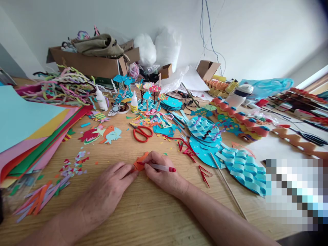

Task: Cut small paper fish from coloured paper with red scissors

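Observation:
A small orange paper cutout with dark marks lies on the table in front of me. My left hand grips its near left edge, fingertips pressed together on the paper. My right hand is closed around a pen with a whitish barrel and a red end. The pen's tip is at the cutout, partly hidden by my fingers. Beyond my hands lie red-handled scissors, blades slightly apart. Left of them are several paper fish in red, orange and pale blue.
Coloured paper sheets are stacked at the left, with paper strips nearer me. Glue bottles stand behind the scissors. Blue woven paper discs, red pipe-cleaner pieces and a thin stick lie to the right.

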A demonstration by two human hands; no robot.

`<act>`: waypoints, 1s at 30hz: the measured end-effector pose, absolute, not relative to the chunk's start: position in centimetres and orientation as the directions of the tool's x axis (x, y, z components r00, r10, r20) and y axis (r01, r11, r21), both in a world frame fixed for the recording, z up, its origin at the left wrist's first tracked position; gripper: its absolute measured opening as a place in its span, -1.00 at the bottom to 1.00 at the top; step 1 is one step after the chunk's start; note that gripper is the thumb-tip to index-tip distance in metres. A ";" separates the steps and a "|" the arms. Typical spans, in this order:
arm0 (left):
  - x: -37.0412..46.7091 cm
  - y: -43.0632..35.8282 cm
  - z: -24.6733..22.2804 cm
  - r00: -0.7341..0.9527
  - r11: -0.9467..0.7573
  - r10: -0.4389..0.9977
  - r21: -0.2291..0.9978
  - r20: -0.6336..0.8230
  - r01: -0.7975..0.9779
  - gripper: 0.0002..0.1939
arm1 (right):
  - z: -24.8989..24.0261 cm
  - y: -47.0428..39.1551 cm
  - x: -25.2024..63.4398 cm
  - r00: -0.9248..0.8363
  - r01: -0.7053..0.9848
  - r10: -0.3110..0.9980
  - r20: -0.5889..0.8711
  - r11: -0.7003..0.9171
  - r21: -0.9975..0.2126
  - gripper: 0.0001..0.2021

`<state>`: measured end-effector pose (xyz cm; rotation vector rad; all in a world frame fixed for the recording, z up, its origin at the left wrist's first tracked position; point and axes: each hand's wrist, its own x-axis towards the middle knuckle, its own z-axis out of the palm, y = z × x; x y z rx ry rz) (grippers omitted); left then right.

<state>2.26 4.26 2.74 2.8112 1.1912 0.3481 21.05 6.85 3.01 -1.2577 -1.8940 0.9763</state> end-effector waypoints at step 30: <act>2.2 4.3 2.7 0.690 -0.719 0.694 0.142 0.206 0.681 -0.56 | 3.3 6.9 21.1 -0.243 0.490 0.961 0.132 0.239 -0.838 -0.92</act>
